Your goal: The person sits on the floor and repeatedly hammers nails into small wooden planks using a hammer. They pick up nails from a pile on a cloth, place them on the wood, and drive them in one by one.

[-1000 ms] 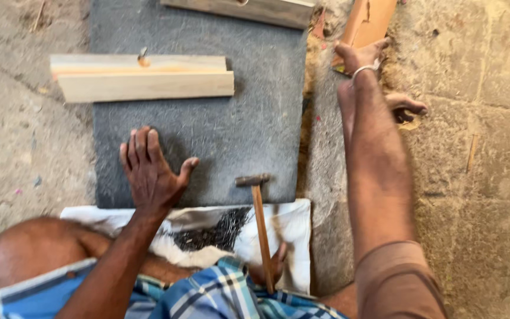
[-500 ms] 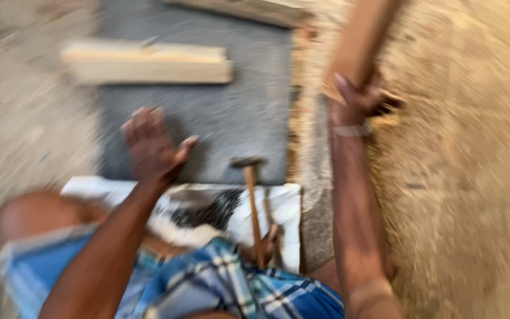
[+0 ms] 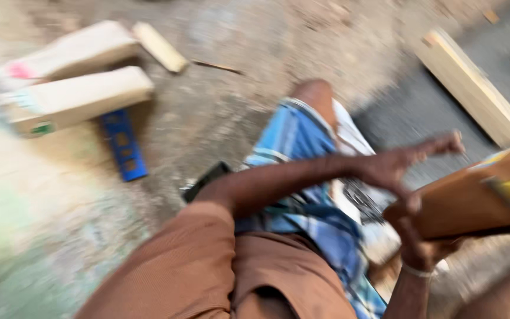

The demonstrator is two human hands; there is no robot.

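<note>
The view is blurred. My right hand [image 3: 421, 245] is shut around the near end of a brown wooden board [image 3: 479, 201], which it holds tilted above my lap at the right. My left arm reaches across my body. My left hand [image 3: 405, 165] rests with its fingers spread at the board's upper edge, one finger pointing right. Below both hands lie my blue checked cloth [image 3: 299, 145] and a white sheet with a dark pattern [image 3: 364, 201].
A grey mat [image 3: 405, 115] with a pale plank [image 3: 473, 88] on it lies at the upper right. On the rough ground at the left lie two pale wooden blocks [image 3: 81, 97], a blue flat object [image 3: 122, 145] and a small wood strip [image 3: 160, 47]. A black object [image 3: 208, 180] sits by my arm.
The view has swung round to the left. My right hand has brought the brown board in from the far right to my lap. My left hand has left the mat and come to the board.
</note>
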